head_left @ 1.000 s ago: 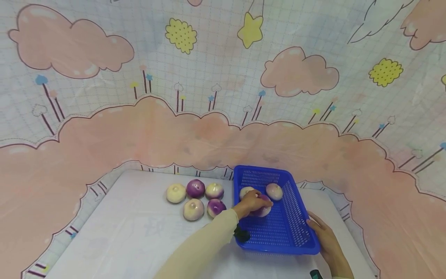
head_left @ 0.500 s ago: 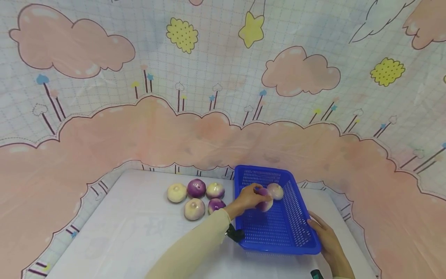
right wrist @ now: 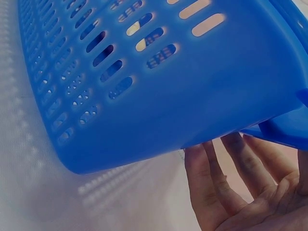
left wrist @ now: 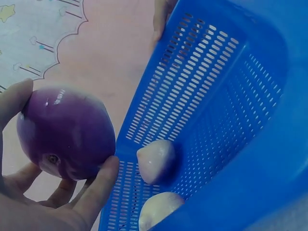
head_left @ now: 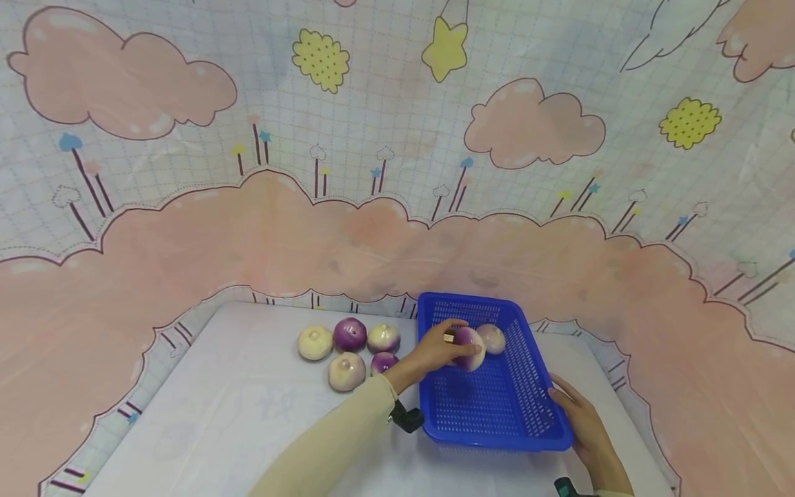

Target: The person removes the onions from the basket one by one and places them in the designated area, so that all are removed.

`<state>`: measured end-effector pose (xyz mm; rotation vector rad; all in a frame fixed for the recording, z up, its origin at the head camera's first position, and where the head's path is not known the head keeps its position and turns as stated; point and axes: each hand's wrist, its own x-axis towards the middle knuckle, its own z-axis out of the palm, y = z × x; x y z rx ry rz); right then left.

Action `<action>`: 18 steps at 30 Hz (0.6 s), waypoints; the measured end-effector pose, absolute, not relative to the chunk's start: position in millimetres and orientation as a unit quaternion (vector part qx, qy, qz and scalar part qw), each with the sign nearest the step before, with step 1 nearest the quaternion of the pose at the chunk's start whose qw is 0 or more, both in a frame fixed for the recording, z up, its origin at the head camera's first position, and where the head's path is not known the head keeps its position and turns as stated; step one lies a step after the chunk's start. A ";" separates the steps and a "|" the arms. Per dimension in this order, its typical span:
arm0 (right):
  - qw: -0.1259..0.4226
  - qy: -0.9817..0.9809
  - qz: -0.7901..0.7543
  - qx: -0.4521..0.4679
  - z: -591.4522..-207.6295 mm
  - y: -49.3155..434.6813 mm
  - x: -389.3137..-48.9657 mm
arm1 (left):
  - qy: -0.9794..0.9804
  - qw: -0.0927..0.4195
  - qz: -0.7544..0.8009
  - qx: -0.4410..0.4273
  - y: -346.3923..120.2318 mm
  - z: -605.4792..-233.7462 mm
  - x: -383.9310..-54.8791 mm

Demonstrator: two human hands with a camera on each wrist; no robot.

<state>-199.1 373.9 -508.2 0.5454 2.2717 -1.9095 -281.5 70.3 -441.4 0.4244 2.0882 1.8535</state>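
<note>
My left hand holds a purple-and-white turnip over the far left part of a blue plastic basket. In the left wrist view, the thumb and fingers lie around the turnip's purple side. Inside the basket sits a pale turnip. A second pale turnip is in the basket too, hidden behind my left hand in the head view. At the basket's right side, my right hand grips the rim, its fingers against the blue plastic.
Several turnips stand grouped on the white table left of the basket: a cream one, a purple one, a cream-and-purple one, a pale one and a darker purple one, partly behind my left arm. A patterned cloth hangs behind.
My left hand has lifted the purple-and-white turnip off the basket floor and turned it, drawing back slightly left. My right hand and the basket have stayed in place.
</note>
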 end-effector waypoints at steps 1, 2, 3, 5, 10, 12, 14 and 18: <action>0.062 0.752 -0.631 0.179 -508.2 373.7 -199.1 | 0.731 0.156 0.647 0.150 69.6 -441.1 -280.7; 0.061 0.753 -0.631 0.179 -508.2 373.5 -199.1 | 0.730 0.154 0.648 0.151 68.9 -441.0 -280.1; 0.061 0.753 -0.631 0.179 -508.3 373.5 -199.1 | 0.730 0.152 0.649 0.151 68.2 -440.6 -279.2; 0.061 0.752 -0.632 0.179 -508.4 373.7 -199.1 | 0.729 0.146 0.651 0.151 66.4 -440.8 -277.8; 0.061 0.748 -0.636 0.180 -508.8 373.8 -198.8 | 0.717 0.136 0.667 0.153 59.1 -438.6 -273.3; 0.061 0.747 -0.636 0.181 -508.9 373.9 -198.6 | 0.713 0.132 0.671 0.153 55.6 -437.4 -271.8; 0.061 0.748 -0.636 0.181 -508.9 373.9 -198.5 | 0.711 0.127 0.674 0.154 51.8 -436.6 -270.6; 0.060 0.747 -0.636 0.182 -509.2 374.0 -198.7 | 0.703 0.122 0.680 0.167 43.8 -433.7 -267.3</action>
